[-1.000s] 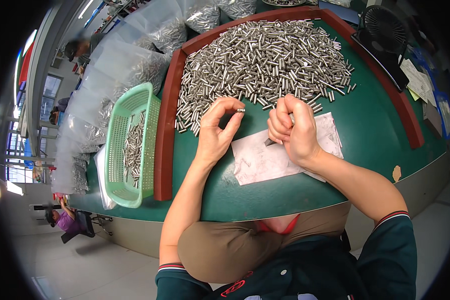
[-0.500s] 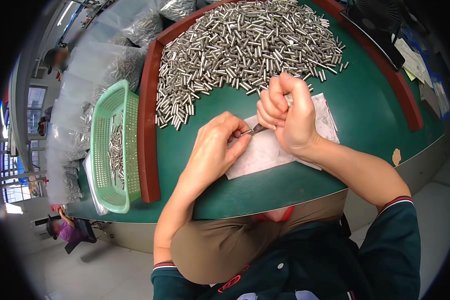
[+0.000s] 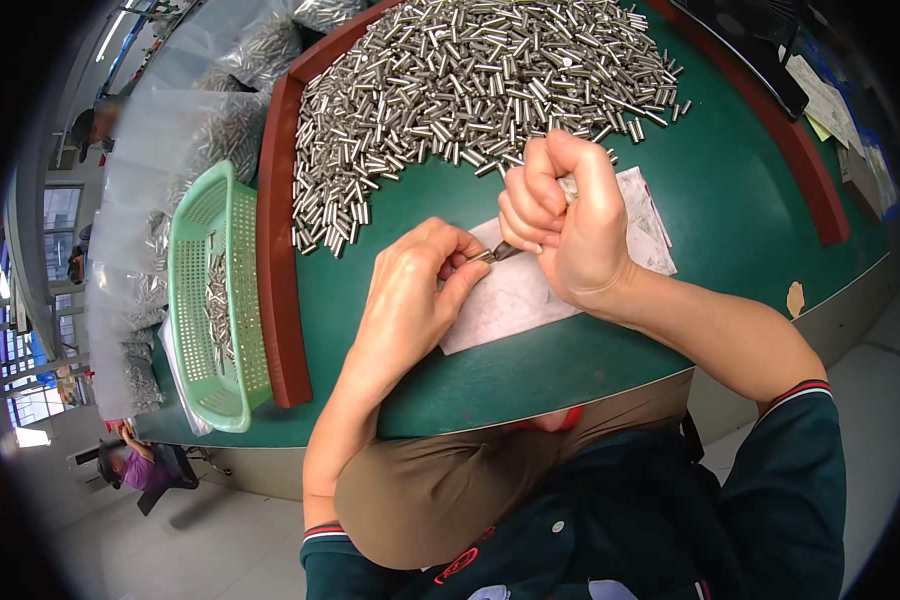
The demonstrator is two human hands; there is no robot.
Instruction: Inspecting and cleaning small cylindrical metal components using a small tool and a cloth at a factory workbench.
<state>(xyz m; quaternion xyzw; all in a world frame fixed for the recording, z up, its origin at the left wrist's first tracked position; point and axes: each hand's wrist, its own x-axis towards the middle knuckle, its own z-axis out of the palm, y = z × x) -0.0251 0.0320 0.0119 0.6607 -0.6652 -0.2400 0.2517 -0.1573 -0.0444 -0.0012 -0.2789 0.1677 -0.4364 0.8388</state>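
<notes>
Between the thumb and fingertips of my left hand is a small shiny metal cylinder, mostly covered by the fingers. My right hand makes a fist around a hand tool, with a bit of pale handle showing at the top of the grip. From the bottom of that fist comes the tool's dark pointed tip, which meets the end of the cylinder. Beneath both hands lies a smudged whitish sheet. Beyond them spreads a large heap of similar metal cylinders.
Red-brown rails border the green tabletop left and right. Outside the left rail stands a green plastic basket with some cylinders inside. Clear bags of metal parts line the far left. Papers lie far right; a person sits far left.
The whole view has shifted slightly to the left. Both hands keep their grips, and the tool tip stays at the cylinder's end with only a small change in the right fist's tilt.
</notes>
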